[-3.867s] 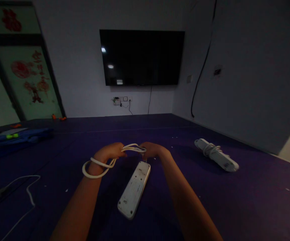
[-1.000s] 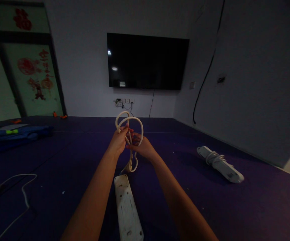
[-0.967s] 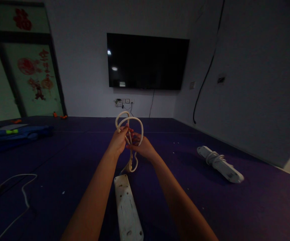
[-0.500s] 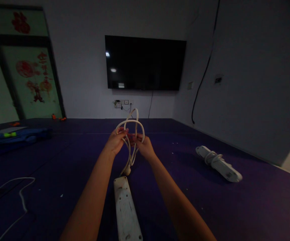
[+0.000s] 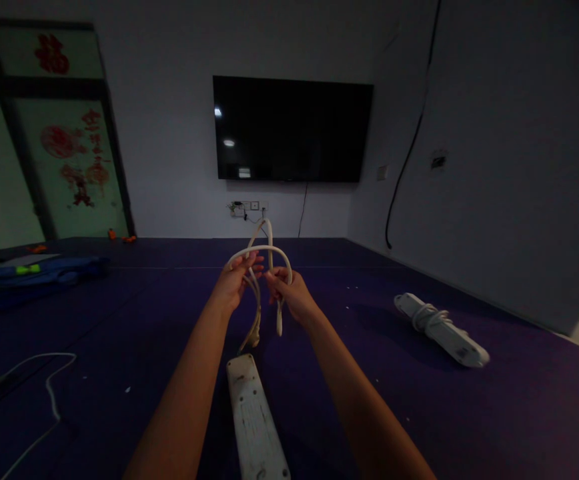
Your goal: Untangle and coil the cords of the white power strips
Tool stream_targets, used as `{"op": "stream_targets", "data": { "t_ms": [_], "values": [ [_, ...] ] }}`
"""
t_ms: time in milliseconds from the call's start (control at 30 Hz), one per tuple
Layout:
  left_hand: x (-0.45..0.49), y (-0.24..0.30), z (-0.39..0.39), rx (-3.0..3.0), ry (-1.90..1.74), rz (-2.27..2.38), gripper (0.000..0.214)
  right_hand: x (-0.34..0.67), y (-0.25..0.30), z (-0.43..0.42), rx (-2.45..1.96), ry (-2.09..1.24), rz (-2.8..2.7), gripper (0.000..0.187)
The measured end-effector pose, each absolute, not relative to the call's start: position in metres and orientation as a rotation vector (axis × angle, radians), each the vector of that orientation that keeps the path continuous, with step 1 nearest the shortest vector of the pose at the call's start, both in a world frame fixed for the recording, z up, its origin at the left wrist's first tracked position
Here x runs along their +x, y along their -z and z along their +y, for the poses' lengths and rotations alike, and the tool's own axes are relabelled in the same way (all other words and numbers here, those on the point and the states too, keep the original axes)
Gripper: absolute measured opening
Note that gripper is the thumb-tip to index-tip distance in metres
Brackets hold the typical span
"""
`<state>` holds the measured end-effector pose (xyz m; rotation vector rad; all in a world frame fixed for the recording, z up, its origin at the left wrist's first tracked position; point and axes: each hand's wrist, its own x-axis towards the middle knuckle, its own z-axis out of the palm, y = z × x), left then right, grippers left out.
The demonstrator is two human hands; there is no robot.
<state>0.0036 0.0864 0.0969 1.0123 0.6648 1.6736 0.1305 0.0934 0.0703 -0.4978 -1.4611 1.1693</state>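
A white power cord [image 5: 268, 248] stands in loops between my two hands, above the purple floor. My left hand [image 5: 232, 280] pinches the cord on the left side of the loops. On the right, my right hand [image 5: 289, 288] has its fingers closed round the other side of the loop. One strand runs down to the near end of a scuffed white power strip [image 5: 257, 417], which lies on the floor between my forearms, its lower part cut off by the frame. A narrow bend of cord hangs below my right hand.
Another white power strip [image 5: 442, 330] lies at the right with its cord wrapped round it. A thin white cable [image 5: 52, 393] trails at the left, near blue fabric [image 5: 44, 270]. A television [image 5: 293, 130] hangs on the far wall, and a black cable [image 5: 409, 160] dangles at the right.
My hands have drawn slightly apart and the loop between them has widened. The strands below have separated, with one bend now hanging under my right hand. The view has shifted slightly.
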Motion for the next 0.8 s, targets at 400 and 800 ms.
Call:
{"op": "stream_targets", "data": {
  "t_ms": [400, 800],
  "values": [
    [0.016, -0.097, 0.08, 1.193, -1.499, 0.63, 0.019, 0.118, -0.07, 0.1, -0.465, -1.09, -1.251, 0.055],
    [0.018, -0.097, 0.073, 1.207, -1.481, 0.505, 0.035, 0.119, -0.069, 0.106, -0.551, -1.091, -1.235, 0.055]
  ]
}}
